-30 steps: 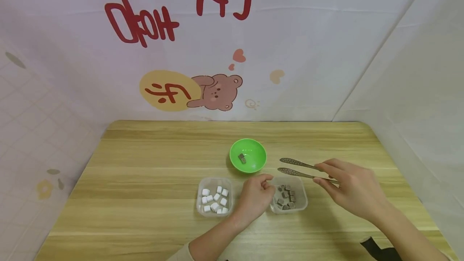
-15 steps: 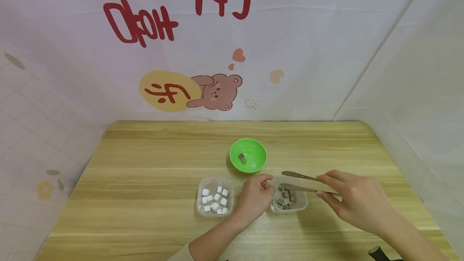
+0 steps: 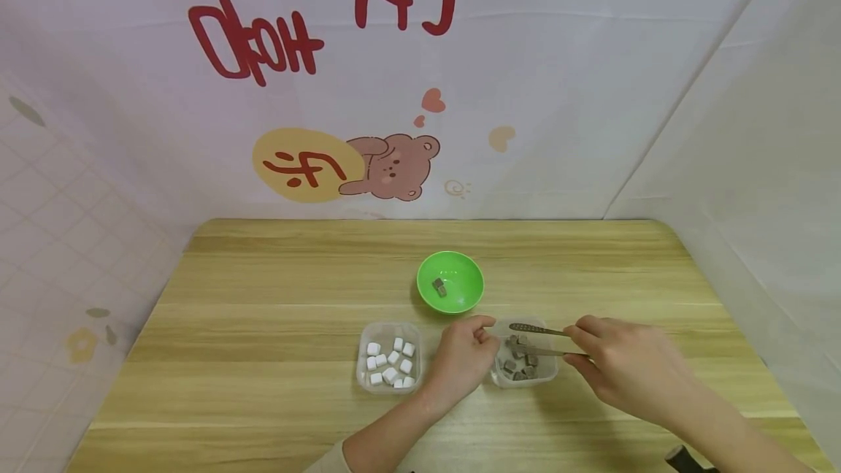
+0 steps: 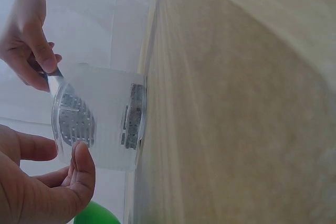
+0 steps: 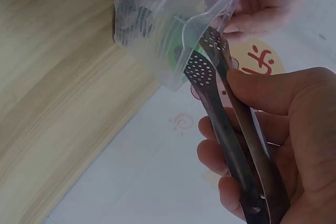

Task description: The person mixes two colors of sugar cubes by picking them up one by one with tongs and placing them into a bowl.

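My left hand (image 3: pixel 462 356) pinches the near-left rim of a clear plastic container (image 4: pixel 113 87) holding several grey-brown cubes (image 3: pixel 509 366). In my right hand (image 3: pixel 627 360) are metal tongs (image 5: pixel 231 129) with perforated tips, held between thumb and fingers. The tong tips are apart and reach over that container; in the left wrist view one tip shows inside its upper part, above the cubes. No cube is visible between the tips. Behind the containers stands a green bowl (image 3: pixel 466 279) with a couple of grey-brown cubes (image 3: pixel 439 287) in it.
To the left of my left hand, a second clear container (image 3: pixel 361 374) holds several white cubes (image 3: pixel 390 374). Everything stands on a wood-grain table (image 3: pixel 263 356). A printed cloth wall (image 3: pixel 552 93) rises at the table's back edge. Something black (image 3: pixel 683 460) shows near the lower right.
My right hand has lowered the tongs from behind the right container to over and into it, and the tips now stand nearer the cubes. My left hand stays on the rim.
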Demonstrator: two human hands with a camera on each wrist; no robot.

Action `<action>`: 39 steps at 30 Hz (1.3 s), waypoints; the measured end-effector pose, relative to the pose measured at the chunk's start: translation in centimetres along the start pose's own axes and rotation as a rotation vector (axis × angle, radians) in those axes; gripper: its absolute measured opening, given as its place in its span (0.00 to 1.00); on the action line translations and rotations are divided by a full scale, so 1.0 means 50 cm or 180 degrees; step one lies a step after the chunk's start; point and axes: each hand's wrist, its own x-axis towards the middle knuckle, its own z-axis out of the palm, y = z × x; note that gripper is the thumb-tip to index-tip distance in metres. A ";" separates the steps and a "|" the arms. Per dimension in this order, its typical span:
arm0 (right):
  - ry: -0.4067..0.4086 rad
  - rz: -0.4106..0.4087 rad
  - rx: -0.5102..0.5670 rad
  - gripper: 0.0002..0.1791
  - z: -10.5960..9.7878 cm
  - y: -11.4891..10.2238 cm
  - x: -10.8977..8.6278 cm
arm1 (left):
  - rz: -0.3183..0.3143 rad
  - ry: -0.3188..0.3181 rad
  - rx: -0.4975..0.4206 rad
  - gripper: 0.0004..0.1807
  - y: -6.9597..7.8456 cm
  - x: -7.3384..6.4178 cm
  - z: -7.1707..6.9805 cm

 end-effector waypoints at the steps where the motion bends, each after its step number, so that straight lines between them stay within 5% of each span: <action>1: -0.0025 -0.0019 -0.0018 0.38 0.002 -0.001 0.002 | -0.0015 -0.0002 0.0001 0.21 0.000 0.001 0.000; 8: -0.0156 -0.0072 -0.0083 0.39 0.012 -0.004 0.008 | -0.0073 -0.0044 -0.0044 0.22 0.001 0.000 0.002; 14: -0.0318 -0.0073 -0.0161 0.10 0.015 -0.006 0.011 | -0.0095 -0.0056 -0.0065 0.22 -0.001 0.001 0.005; 20: -0.0459 -0.0125 -0.0293 0.18 0.022 -0.014 0.014 | -0.0089 -0.0063 -0.0108 0.23 -0.002 0.000 0.006; 39: -0.0589 -0.0075 -0.0461 0.18 0.022 -0.035 0.037 | -0.0079 -0.0028 -0.0095 0.21 -0.003 0.004 -0.001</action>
